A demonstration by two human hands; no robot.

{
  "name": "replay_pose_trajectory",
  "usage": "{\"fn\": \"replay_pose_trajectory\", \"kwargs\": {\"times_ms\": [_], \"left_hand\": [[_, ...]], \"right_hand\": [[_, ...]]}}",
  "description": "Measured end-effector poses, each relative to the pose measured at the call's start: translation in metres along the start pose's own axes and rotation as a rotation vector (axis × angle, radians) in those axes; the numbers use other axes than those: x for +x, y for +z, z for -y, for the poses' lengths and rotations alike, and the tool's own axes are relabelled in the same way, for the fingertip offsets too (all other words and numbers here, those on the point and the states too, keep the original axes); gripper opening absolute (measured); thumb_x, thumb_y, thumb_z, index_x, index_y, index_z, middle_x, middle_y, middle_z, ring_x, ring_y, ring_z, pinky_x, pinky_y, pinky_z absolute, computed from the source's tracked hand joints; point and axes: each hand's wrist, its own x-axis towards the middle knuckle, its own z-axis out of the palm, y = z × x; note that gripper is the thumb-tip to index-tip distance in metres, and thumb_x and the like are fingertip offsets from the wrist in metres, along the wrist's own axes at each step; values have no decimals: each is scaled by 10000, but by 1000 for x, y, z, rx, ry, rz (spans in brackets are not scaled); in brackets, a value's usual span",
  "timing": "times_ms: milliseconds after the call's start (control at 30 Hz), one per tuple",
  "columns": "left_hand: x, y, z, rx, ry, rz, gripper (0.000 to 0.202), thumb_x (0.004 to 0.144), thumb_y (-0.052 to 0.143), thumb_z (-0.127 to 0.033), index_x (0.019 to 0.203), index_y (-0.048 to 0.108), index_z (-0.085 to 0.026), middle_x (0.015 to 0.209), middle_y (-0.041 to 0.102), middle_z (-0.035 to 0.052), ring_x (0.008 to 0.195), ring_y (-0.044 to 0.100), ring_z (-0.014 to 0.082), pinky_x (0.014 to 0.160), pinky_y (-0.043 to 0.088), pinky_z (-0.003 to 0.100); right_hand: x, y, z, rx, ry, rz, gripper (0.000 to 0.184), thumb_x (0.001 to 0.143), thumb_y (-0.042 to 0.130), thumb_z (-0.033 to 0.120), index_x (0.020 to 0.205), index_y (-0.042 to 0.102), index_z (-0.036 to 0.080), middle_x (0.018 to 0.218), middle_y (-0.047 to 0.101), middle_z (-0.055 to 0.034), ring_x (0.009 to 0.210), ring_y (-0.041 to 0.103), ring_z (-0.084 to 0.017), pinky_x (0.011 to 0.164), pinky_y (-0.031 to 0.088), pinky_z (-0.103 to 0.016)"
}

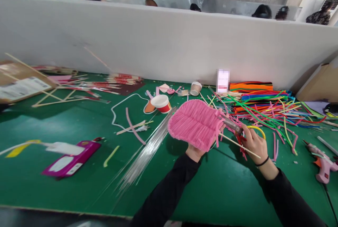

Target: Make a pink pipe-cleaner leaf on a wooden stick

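A broad pink leaf-shaped piece of pipe cleaners (191, 123) is held up over the table by my left hand (195, 152), which is closed on it from below and mostly hidden behind it. My right hand (255, 146) is closed round a pair of scissors (231, 124) with yellow and red handles. The blades point left at the leaf's right edge, among loose pink pipe-cleaner ends (218, 133). A thin wooden stick (239, 145) runs from that edge to below my right hand. Whether the blades touch a strand I cannot tell.
Colourful pipe cleaners (261, 103) are heaped at the back right. A pink glue gun (323, 165) lies far right. Thin clear rods (145, 153) and a paper cup (161, 103) are left of the leaf. A purple box (72, 158) lies farther left. A white partition (158, 43) stands behind.
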Motion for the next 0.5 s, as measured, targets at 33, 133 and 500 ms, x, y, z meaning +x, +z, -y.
{"fn": "replay_pose_trajectory", "kwargs": {"times_ms": [33, 133, 500], "left_hand": [[1, 0, 0, -27, -6, 7, 610, 938, 292, -405, 1523, 175, -276, 1582, 260, 71, 1452, 218, 282, 1145, 274, 510], [3, -2, -1, -121, -39, -16, 626, 944, 287, -401, 1532, 119, -264, 1589, 236, 83, 1450, 224, 270, 1133, 312, 483], [7, 13, 2, -188, 59, -63, 605, 940, 323, -428, 1502, 268, -211, 1506, 397, 140, 1375, 389, 310, 1089, 381, 518]], "right_hand": [[0, 2, -3, -2, -8, 23, 333, 958, 462, 283, 1227, 556, 110, 857, 702, -65, 611, 614, -114, 514, 374, -230], [2, 9, -14, -15, -14, 108, 324, 960, 410, 272, 1180, 584, 110, 788, 696, -65, 555, 592, -119, 481, 344, -236], [32, 1, -24, -252, 29, 183, 468, 888, 466, 580, 733, 587, 155, 618, 604, -60, 554, 541, -161, 496, 222, -284]]}}
